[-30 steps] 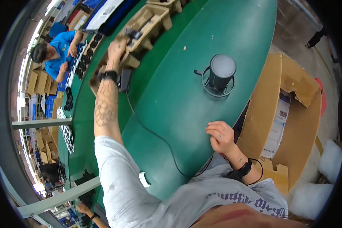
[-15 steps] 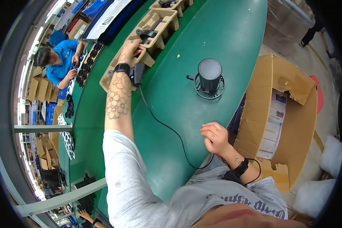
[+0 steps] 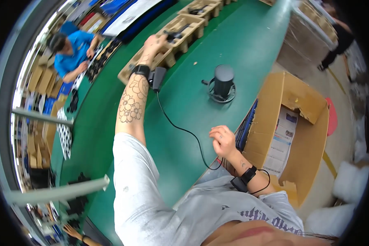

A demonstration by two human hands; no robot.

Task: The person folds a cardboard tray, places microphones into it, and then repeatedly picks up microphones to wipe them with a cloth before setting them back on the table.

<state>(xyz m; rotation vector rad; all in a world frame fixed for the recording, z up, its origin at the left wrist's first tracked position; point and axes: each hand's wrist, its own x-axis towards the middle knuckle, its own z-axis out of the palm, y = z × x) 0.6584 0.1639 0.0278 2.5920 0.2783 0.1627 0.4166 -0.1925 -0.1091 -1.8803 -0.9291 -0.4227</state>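
Observation:
My left hand (image 3: 155, 44) reaches out over the beige moulded trays, by the join of two of them. Its fingertips are beside a black part (image 3: 177, 33) lying in the farther tray (image 3: 196, 28); whether they grip it is hidden. Under my wrist lies the nearer tray (image 3: 125, 74). My right hand (image 3: 223, 140) hovers by the table's right edge, fingers loosely bent, thumb apart from them, nothing held. Beyond it stands a dark cylinder (image 3: 224, 76) inside a black ring-shaped frame (image 3: 233, 93) with a small side knob.
A cable (image 3: 174, 128) crosses the green table (image 3: 184, 98) from my left wrist device. On the right, an open cardboard box (image 3: 270, 110) adjoins the table. A co-worker in blue (image 3: 71, 53) handles black parts across the table. A grey rail (image 3: 61, 193) juts in at lower left.
My left hand has moved forward from the nearer tray towards the black part in the farther one. My right hand's fingers have parted slightly from the thumb. The view has shifted a little.

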